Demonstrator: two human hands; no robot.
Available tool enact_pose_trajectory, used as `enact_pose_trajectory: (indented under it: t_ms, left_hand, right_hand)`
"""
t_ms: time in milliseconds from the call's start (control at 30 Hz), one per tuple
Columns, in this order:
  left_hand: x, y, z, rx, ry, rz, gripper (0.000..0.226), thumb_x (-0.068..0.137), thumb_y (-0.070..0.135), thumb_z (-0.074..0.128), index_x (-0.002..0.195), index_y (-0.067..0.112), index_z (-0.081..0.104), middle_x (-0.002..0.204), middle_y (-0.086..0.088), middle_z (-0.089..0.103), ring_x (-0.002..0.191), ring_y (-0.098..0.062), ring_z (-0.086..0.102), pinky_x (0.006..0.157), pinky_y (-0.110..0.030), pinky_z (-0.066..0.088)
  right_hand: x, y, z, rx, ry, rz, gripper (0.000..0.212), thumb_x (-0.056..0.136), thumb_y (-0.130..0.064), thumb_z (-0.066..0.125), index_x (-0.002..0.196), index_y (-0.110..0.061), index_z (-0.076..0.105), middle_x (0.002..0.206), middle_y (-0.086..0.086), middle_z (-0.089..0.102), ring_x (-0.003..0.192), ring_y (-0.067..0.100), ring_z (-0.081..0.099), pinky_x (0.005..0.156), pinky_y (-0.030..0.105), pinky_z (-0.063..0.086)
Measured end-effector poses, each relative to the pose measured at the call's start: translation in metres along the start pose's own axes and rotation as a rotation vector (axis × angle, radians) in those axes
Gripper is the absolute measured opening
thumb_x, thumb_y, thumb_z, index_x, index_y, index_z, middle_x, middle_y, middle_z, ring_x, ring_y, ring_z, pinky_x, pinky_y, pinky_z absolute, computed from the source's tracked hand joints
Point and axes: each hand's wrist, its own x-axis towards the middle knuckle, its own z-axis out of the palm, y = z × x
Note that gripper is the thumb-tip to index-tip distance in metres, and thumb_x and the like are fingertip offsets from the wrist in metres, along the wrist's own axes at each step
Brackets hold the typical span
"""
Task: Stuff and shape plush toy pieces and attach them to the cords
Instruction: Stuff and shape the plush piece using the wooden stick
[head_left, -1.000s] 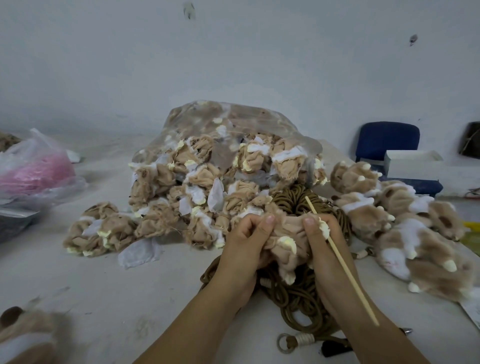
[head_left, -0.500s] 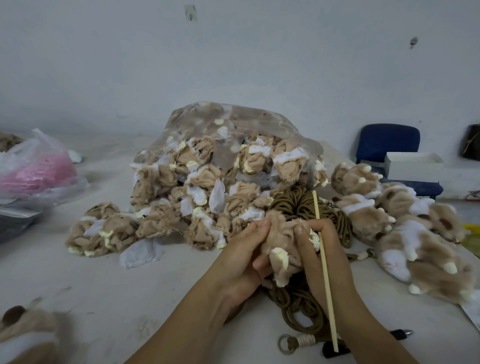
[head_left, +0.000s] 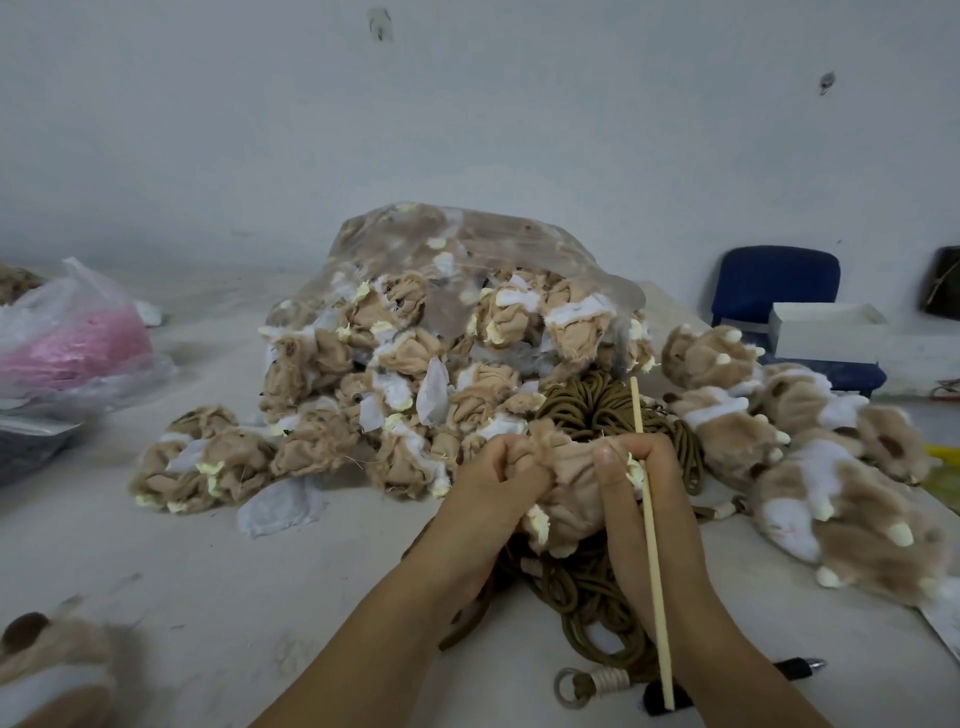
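Plush piece (head_left: 571, 493), tan and limp, sits over the coiled brown cords (head_left: 584, 592) on the table (head_left: 208, 571), gripped between our hands. Our left hand (head_left: 493, 496) now bunches its fabric in tightly curled fingers; a second ago the thumb stood straight. Our right hand (head_left: 667, 493) pinches the other side, thumb pressed flat, and clasps the wooden stick (head_left: 651, 545), which has swung from slanted to nearly upright.

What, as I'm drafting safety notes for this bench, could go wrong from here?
1. The stick, gripped in the right hand alongside the plush piece, juts out both ways; it might jab, snap or slip out.
2. The cords coiled loosely under both hands could snag or tangle while the left hand grips the piece.
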Motion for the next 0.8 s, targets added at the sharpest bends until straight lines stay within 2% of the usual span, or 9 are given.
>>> enact_pose_trajectory:
  t_ms: [67,167,300,400,467,567,667,733,800]
  left_hand:
    - [0.000,-0.001,0.000,-0.065,0.010,0.012,0.012,0.092,0.021,0.063,0.095,0.018,0.074,0.100,-0.018,0.073,0.082,-0.022,0.070,0.070,-0.033,0.058]
    - [0.002,-0.003,0.001,-0.311,-0.032,-0.038,0.017,0.095,0.005,0.056,0.100,0.005,0.073,0.097,-0.017,0.073,0.083,-0.020,0.071,0.073,-0.029,0.059]
    - [0.003,-0.003,0.001,-0.504,-0.091,-0.044,0.015,0.080,0.011,0.066,0.093,0.006,0.071,0.084,-0.009,0.070,0.071,-0.012,0.068,0.064,-0.022,0.055]
    - [0.002,-0.005,0.001,-0.503,-0.119,-0.017,0.027,0.076,0.011,0.069,0.102,0.003,0.070,0.092,-0.008,0.072,0.082,-0.013,0.069,0.074,-0.022,0.055]
    - [0.001,-0.004,0.001,-0.475,-0.126,-0.004,0.032,0.079,0.012,0.068,0.108,0.000,0.068,0.100,-0.013,0.069,0.091,-0.018,0.065,0.082,-0.024,0.054]
    - [-0.002,-0.005,0.005,-0.359,-0.165,0.029,0.043,0.091,0.017,0.066,0.122,-0.012,0.059,0.105,-0.020,0.062,0.099,-0.026,0.057,0.088,-0.033,0.049]
    - [-0.003,-0.004,0.008,-0.249,-0.166,0.030,0.053,0.084,0.018,0.067,0.122,-0.016,0.052,0.106,-0.021,0.060,0.102,-0.032,0.055,0.093,-0.038,0.048]
    - [-0.004,-0.005,0.010,-0.136,-0.180,0.022,0.052,0.083,0.018,0.067,0.123,-0.012,0.051,0.113,-0.025,0.062,0.109,-0.038,0.058,0.105,-0.047,0.043]
    - [-0.005,-0.008,0.013,-0.074,-0.164,0.009,0.050,0.084,0.020,0.068,0.124,-0.006,0.054,0.120,-0.029,0.061,0.117,-0.043,0.057,0.109,-0.057,0.040]
  right_hand:
    - [-0.001,-0.002,0.001,-0.070,0.003,-0.006,0.018,0.089,-0.047,0.044,0.089,-0.030,0.048,0.077,0.000,0.061,0.068,0.010,0.058,0.055,0.016,0.047]
    - [-0.002,-0.001,0.002,-0.190,-0.014,0.006,0.021,0.085,-0.056,0.041,0.089,-0.036,0.044,0.081,-0.006,0.059,0.074,0.005,0.057,0.058,0.024,0.048]
    - [-0.003,0.000,0.005,-0.332,-0.048,-0.119,0.026,0.084,-0.059,0.045,0.094,-0.035,0.044,0.092,-0.005,0.054,0.085,0.010,0.054,0.069,0.030,0.048]
    - [-0.002,0.001,0.002,-0.435,-0.047,-0.183,0.026,0.088,-0.044,0.054,0.092,-0.018,0.051,0.089,-0.001,0.051,0.084,0.022,0.052,0.072,0.045,0.047]
    - [0.002,0.007,-0.001,-0.496,-0.051,-0.186,0.019,0.089,-0.031,0.061,0.094,-0.013,0.056,0.091,0.001,0.055,0.088,0.023,0.052,0.076,0.048,0.047]
    - [0.004,0.012,-0.005,-0.336,-0.118,0.027,0.032,0.090,-0.022,0.060,0.121,-0.025,0.054,0.112,-0.003,0.058,0.105,0.016,0.055,0.085,0.038,0.047]
    - [0.002,0.013,-0.006,-0.227,-0.135,0.080,0.029,0.090,-0.022,0.055,0.104,-0.047,0.047,0.102,-0.012,0.060,0.092,0.007,0.059,0.067,0.020,0.044]
    - [0.003,0.011,-0.007,-0.153,-0.090,0.038,0.031,0.093,-0.018,0.053,0.099,-0.047,0.048,0.103,-0.013,0.060,0.092,0.001,0.059,0.066,0.013,0.045]
    - [0.002,0.008,-0.006,-0.077,-0.043,-0.023,0.033,0.094,-0.011,0.054,0.100,-0.043,0.049,0.107,-0.010,0.057,0.096,0.002,0.058,0.073,0.016,0.048]
